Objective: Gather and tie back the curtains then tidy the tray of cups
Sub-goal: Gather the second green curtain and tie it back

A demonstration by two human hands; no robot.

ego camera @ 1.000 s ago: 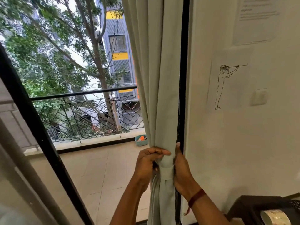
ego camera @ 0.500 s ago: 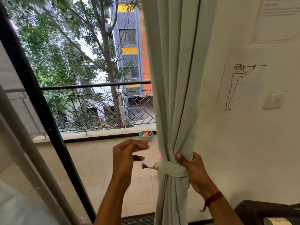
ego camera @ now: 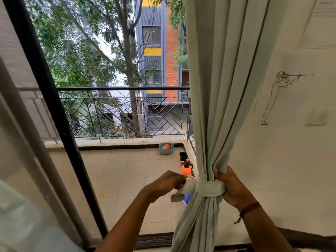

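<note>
Head view: our right hand (ego camera: 231, 188) clamps the pale green fabric curtain (ego camera: 223, 88) at its matching tie-back band (ego camera: 209, 188), bracing it lower right, while our left hand (ego camera: 168, 180) pinches the band's loose end to tighten.

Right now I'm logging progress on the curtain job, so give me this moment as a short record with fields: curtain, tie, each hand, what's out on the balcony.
curtain: pale green curtain, gathered into a bunch beside the wall
tie: matching fabric band wrapped around the bunch
left hand: left hand pinching the band's loose end, left of the curtain
right hand: right hand gripping the band and bunch from the wall side
balcony floor: teal tub, black pot, orange sprayer
tray of cups: not in view
</note>
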